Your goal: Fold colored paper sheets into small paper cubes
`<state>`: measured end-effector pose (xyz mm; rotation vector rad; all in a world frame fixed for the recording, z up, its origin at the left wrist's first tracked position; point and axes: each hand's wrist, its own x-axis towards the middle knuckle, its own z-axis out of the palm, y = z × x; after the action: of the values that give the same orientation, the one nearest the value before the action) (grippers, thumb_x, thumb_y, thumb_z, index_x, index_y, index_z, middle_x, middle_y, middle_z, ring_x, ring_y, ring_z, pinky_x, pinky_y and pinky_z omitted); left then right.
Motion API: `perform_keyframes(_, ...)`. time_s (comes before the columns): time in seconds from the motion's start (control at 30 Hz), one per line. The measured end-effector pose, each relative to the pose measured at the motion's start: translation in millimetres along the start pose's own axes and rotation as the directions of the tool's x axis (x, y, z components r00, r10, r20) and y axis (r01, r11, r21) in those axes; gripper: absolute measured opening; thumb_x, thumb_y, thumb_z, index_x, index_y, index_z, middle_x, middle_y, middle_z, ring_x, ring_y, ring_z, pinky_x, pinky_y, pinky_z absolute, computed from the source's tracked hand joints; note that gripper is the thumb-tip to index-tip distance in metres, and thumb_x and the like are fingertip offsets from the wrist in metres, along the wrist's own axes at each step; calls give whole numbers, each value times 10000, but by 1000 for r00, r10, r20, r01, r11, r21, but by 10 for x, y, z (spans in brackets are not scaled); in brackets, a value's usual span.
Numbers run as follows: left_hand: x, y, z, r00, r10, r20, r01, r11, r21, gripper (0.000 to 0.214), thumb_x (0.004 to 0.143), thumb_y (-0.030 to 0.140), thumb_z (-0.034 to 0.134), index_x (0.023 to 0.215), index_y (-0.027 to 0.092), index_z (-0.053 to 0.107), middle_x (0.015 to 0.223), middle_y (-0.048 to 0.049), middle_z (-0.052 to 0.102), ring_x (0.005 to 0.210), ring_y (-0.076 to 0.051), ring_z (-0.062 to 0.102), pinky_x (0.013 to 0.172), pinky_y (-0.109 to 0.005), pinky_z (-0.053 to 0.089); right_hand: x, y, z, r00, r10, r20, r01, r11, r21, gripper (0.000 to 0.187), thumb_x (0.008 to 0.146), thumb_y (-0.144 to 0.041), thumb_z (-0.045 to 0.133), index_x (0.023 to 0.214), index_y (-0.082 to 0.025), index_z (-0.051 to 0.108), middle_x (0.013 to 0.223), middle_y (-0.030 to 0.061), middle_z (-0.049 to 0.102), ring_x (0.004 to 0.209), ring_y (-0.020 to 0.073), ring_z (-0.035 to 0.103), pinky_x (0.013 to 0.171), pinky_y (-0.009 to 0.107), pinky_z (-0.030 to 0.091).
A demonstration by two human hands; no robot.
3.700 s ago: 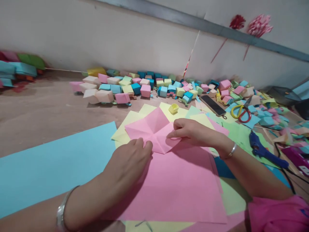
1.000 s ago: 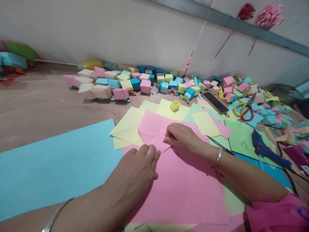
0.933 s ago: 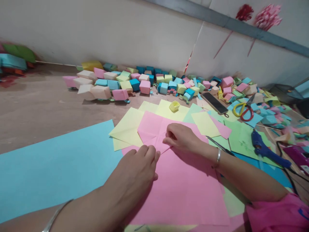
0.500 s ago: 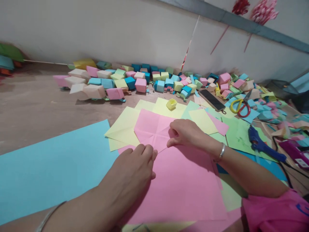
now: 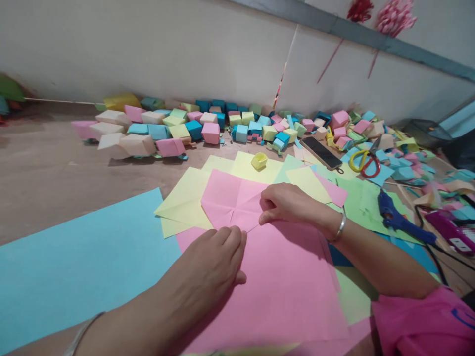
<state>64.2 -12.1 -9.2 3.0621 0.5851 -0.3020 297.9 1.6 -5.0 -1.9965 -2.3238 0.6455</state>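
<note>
A small creased pink sheet of paper (image 5: 227,194) lies over a larger flat pink sheet (image 5: 285,291). My right hand (image 5: 287,203) grips the small sheet's right side, thumb and fingers closed on its edge. At the lower edge of that same sheet, my left hand (image 5: 211,257) has its fingers curled together and pressed down; the palm and most fingertips are hidden. Crossing fold lines run through the small sheet, and its left corner looks folded in. Yellow paper sheets (image 5: 183,195) spread out beneath it, and a little yellow paper cup (image 5: 259,160) stands just behind.
A blue sheet (image 5: 85,267) covers the left front. Folded paper boxes (image 5: 168,131) line the wall. At right lie a phone (image 5: 321,153), scissors (image 5: 365,163), a blue glue gun (image 5: 403,222) with its cord, a magenta power strip (image 5: 451,232) and paper scraps.
My left hand has slid slightly right along the small pink sheet's lower edge. The right hand keeps its grip. The whole view has shifted a little, with background things now further left.
</note>
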Motion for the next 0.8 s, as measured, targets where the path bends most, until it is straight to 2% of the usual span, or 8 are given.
perform_keyframes(0.17, -43, -36, -46, 999, 0, 39, 1, 1000, -20, 170, 903, 278, 595, 865, 160, 711, 832, -73, 600, 743, -226, 519, 593, -353, 360, 5, 5, 3, 1000, -5, 9, 5, 999, 52, 309, 712, -429, 773, 646, -195, 582, 621, -33, 605, 582, 102, 482, 524, 249, 243)
perform_keyframes(0.27, -93, -33, -52, 1000, -12, 19, 11, 1000, 11, 173, 908, 214, 563, 900, 135, 717, 886, -100, 632, 741, -218, 530, 629, -360, 400, -40, 28, -51, 999, -33, 38, 30, 997, 70, 165, 752, -288, 724, 671, -195, 614, 648, -24, 626, 627, 110, 519, 545, 247, 272)
perform_keyframes(0.37, -122, -15, -2, 998, 57, -14, -54, 990, 130, 234, 923, 211, 521, 992, 97, 713, 1008, -157, 656, 789, -232, 560, 675, -378, 435, -114, 66, -114, 1000, -14, -7, 13, 997, -82, 76, 772, -138, 620, 722, -187, 650, 734, 18, 650, 684, 136, 538, 565, 262, 282)
perform_keyframes(0.5, -111, -33, 77, 995, 59, -75, -47, 986, 157, 260, 935, 256, 505, 983, 110, 715, 952, -147, 663, 783, -247, 578, 671, -398, 456, -162, 112, -123, 976, -17, -216, -52, 949, -312, 319, 815, -60, 467, 1086, -156, 605, 832, 72, 608, 689, 162, 491, 556, 285, 249)
perform_keyframes(0.57, -94, -77, 90, 992, 78, -99, -67, 991, 114, 250, 940, 262, 495, 907, 142, 711, 847, -105, 649, 714, -232, 564, 628, -387, 447, -145, 134, -106, 966, -43, -255, -32, 958, -284, 555, 833, -54, 421, 1369, -197, 409, 860, 48, 586, 648, 146, 460, 551, 272, 245)
perform_keyframes(0.63, -78, -134, 74, 983, 142, -117, -130, 986, 106, 249, 934, 204, 474, 810, 164, 687, 755, -74, 615, 674, -227, 546, 596, -374, 426, -115, 148, -96, 955, -103, -278, 25, 962, -273, 662, 837, -43, 396, 1453, -260, 284, 910, 33, 576, 636, 129, 442, 556, 259, 240)
perform_keyframes(0.7, -65, -190, 31, 976, 171, -133, -154, 980, 128, 241, 881, 90, 467, 746, 172, 649, 710, -57, 589, 660, -222, 534, 588, -363, 408, -100, 129, -100, 939, -190, -288, 94, 944, -318, 596, 828, -25, 398, 1368, -276, 421, 913, 26, 576, 656, 125, 438, 568, 261, 228)
perform_keyframes(0.8, -43, -248, -50, 981, 118, -157, -96, 985, 141, 260, 777, -17, 460, 835, 165, 636, 760, -53, 608, 656, -201, 526, 591, -342, 395, -166, -8, -113, 925, -300, -231, 177, 882, -438, 320, 830, -28, 450, 1004, -220, 638, 754, 9, 550, 626, 126, 398, 583, 291, 202)
